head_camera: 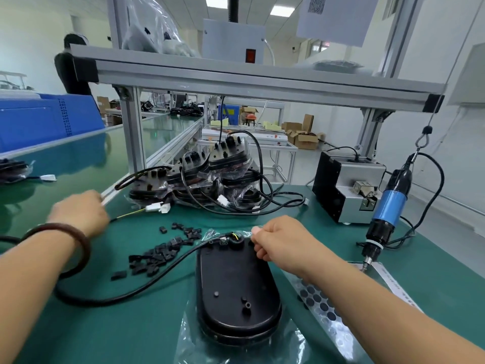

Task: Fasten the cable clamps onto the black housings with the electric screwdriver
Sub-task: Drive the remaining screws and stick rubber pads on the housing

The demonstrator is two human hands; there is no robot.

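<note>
Black housing (237, 292) laid flat on worktop (147, 327), cable end pinched by right hand (279, 239). Left hand (78, 211) blurred, grip state not discernible. Clamps (160, 254) heaped left; electric screwdriver (385, 214) hung right. Cable best seated before clamp is picked.

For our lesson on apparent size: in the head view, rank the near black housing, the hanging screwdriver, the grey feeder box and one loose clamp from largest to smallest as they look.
1. Housing, though it lies nearest the camera.
2. Feeder box and screwdriver: too alike to rank.
3. Clamp, clearly smallest.
</note>
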